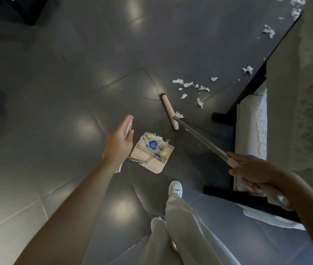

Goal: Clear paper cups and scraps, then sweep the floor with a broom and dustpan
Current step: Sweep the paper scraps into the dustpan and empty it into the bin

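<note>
Right hand (251,170) grips broom (170,111), left hand (118,142) loosely on dustpan (152,150) handle; we risk tipping its load or scattering far-right scraps (190,87).

Grey tiled floor (60,96); white lace-covered furniture (304,92) at right; dark furniture (18,8) top left.
</note>
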`<state>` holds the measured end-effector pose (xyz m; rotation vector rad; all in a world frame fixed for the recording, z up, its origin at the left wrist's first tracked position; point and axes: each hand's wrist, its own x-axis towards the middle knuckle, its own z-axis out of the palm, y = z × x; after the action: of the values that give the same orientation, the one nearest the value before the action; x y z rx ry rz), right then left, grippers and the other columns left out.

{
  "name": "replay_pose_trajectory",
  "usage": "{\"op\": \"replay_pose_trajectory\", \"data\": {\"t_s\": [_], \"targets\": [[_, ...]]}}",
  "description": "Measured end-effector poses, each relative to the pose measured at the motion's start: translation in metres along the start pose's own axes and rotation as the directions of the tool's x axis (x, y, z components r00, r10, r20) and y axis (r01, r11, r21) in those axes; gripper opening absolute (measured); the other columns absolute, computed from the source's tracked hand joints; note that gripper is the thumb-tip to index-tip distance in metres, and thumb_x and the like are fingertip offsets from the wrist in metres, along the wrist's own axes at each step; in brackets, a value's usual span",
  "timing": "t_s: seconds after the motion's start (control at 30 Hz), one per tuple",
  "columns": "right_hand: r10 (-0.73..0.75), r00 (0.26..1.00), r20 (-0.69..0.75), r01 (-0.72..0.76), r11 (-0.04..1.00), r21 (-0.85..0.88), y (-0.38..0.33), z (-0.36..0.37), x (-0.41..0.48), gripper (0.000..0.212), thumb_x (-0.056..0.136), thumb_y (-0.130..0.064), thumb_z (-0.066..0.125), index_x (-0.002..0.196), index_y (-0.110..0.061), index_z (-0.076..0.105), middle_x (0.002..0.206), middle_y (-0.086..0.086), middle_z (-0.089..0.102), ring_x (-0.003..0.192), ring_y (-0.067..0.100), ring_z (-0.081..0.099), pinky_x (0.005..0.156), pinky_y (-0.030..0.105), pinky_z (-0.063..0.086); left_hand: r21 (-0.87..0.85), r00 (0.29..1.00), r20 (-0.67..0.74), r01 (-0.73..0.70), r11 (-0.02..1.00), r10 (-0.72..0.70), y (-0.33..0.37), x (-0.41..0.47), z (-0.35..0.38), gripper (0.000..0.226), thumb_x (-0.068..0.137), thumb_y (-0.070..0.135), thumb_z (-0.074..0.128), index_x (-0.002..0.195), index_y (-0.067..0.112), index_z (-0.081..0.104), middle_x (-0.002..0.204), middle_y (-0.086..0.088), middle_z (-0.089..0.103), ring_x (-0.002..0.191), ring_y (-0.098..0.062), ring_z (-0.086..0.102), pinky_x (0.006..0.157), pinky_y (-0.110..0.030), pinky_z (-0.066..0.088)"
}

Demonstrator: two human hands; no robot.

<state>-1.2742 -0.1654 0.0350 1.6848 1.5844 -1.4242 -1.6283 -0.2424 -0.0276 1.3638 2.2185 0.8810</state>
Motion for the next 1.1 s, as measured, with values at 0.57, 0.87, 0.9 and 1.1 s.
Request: {"op": "replay_pose_trajectory", "data": {"t_s": [0.57,0.87,0.9,1.1], "targets": [[0.089,0.994,0.057,-0.083,0.99,-0.11,-0.022,-0.027,0.082,0.058,0.095,-0.005,0.045,0.148,-0.023,0.03,0.087,0.005,0.058,0.067,0.016,0.055,0.051,0.02,0.042,-0.014,0.998,0.054,-0.017,1.0,0.018,0.058,0.107,0.051,0.038,0.094,0.014,0.057,0.131,0.024,0.055,0.113,-0.008,0.069,0.097,-0.031,0.064,0.073,-0.02,0.038],[0.079,0.979,0.187,-0.075,0.997,-0.025,-0.032,-0.036,0.033,0.075,0.094,-0.014,0.056,0.151,-0.037,0.013,0.071,0.001,0.056,0.041,0.003,0.047,0.044,0.017,0.043,-0.029,0.988,0.134,-0.075,0.997,0.078,0.057,0.146,0.045,0.037,0.096,0.015,0.055,0.132,0.024,0.053,0.108,-0.011,0.068,0.094,-0.039,0.061,0.074,-0.029,0.04],[0.082,0.983,0.165,-0.081,0.997,-0.013,-0.036,-0.034,0.031,0.075,0.094,-0.014,0.055,0.151,-0.037,0.013,0.071,0.002,0.057,0.04,0.003,0.047,0.044,0.017,0.043,-0.028,0.986,0.147,-0.079,0.996,0.083,0.054,0.15,0.043,0.037,0.096,0.016,0.054,0.132,0.025,0.053,0.106,-0.011,0.068,0.093,-0.039,0.061,0.073,-0.029,0.04],[0.144,0.988,0.054,-0.15,0.981,0.122,-0.066,-0.029,0.028,0.074,0.096,-0.013,0.053,0.149,-0.043,0.013,0.07,0.006,0.055,0.037,0.006,0.045,0.04,0.018,0.041,-0.006,0.966,0.217,-0.14,0.99,0.138,0.036,0.178,0.024,0.035,0.098,0.021,0.051,0.132,0.03,0.05,0.094,-0.007,0.066,0.081,-0.035,0.06,0.062,-0.02,0.03]]}}
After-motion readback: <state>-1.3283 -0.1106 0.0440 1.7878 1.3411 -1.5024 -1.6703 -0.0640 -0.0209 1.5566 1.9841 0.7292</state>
